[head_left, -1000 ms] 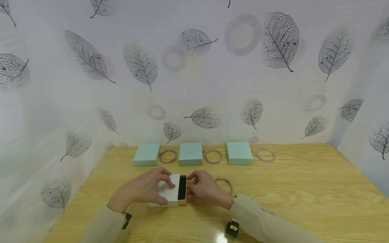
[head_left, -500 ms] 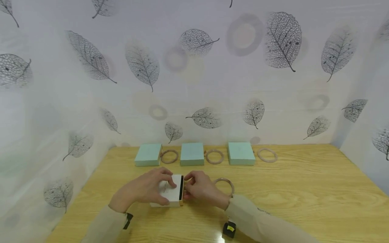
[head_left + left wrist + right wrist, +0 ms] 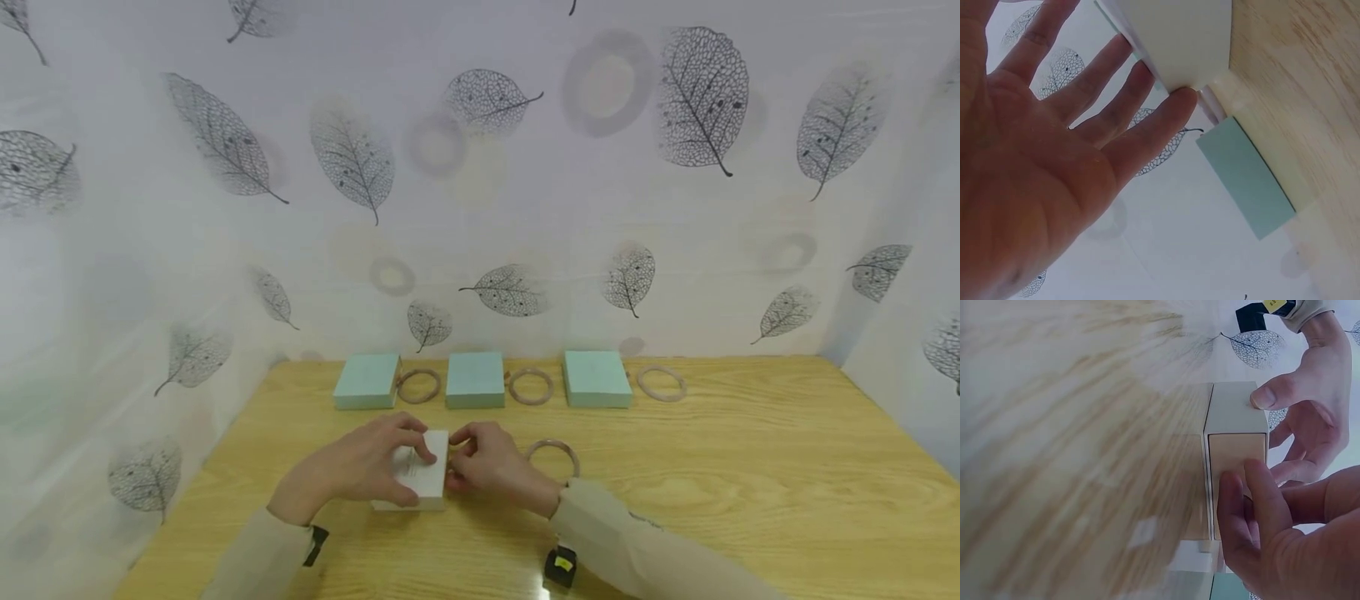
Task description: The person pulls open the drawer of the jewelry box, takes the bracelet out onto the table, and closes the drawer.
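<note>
A white slide-out box (image 3: 429,485) lies on the wooden table in front of me. My left hand (image 3: 358,460) grips it from the left, thumb on the near side and other fingers over the top and far side. At its right end my right hand (image 3: 497,467) presses bent fingertips on the tan drawer end (image 3: 1229,451), which sits about flush with the sleeve in the right wrist view. In the left wrist view, fingertips touch the far side of the white box (image 3: 1179,37). A bangle (image 3: 551,442) lies just right of my right hand, partly covered by the forearm.
Along the back edge stand three mint-green boxes, left (image 3: 367,380), middle (image 3: 476,379) and right (image 3: 597,378). A bangle lies to the right of each: the first (image 3: 418,401), second (image 3: 531,403) and third (image 3: 662,399). A leaf-patterned curtain (image 3: 495,225) rises behind the table.
The box's drawer has slid left into the white sleeve; its dark inside, visible earlier, is now covered. My right hand has moved left with it. The left hand keeps its place on the box.
</note>
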The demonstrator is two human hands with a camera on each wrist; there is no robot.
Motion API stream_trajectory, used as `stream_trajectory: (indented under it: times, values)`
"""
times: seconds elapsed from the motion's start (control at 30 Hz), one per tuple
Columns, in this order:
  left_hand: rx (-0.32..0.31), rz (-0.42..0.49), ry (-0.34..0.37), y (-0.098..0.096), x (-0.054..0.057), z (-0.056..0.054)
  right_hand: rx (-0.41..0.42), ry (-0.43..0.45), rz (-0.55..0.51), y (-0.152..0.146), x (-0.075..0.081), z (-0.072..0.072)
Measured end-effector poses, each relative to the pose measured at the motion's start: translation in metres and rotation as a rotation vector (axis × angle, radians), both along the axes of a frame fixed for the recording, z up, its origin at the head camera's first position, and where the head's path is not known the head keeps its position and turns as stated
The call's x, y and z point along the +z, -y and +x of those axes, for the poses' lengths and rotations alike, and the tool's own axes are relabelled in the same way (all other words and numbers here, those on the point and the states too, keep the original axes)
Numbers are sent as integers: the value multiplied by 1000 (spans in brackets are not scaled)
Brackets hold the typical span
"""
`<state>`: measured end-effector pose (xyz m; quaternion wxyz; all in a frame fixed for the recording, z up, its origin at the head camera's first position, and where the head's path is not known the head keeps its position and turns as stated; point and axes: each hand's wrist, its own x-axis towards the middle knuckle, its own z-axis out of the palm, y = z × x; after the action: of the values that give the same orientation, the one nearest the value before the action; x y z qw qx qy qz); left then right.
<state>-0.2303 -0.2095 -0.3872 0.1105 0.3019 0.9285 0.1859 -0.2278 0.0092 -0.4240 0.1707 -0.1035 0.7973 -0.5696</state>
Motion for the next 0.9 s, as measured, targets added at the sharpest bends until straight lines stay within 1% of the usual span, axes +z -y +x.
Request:
stream_trajectory:
  times: [0.23, 0.4, 0.5, 0.63, 0.77, 0.9]
  values:
    - [10, 1, -5, 2, -1, 1, 7, 19, -23, 1, 0, 0]
    - [14, 10, -8, 1, -3, 3, 37, 40, -68, -9, 0, 1]
    - [8, 11, -15, -1, -3, 4, 62, 74, -99, -22, 1, 3]
    - [18, 10, -26, -1, -3, 5, 78, 108, -135, -47, 7, 12]
    - [19, 21, -31, 1, -4, 5, 78, 89, -144, -74, 17, 19]
    - [-4, 34, -66, 2, -7, 4, 50, 35, -113, -96, 23, 22]
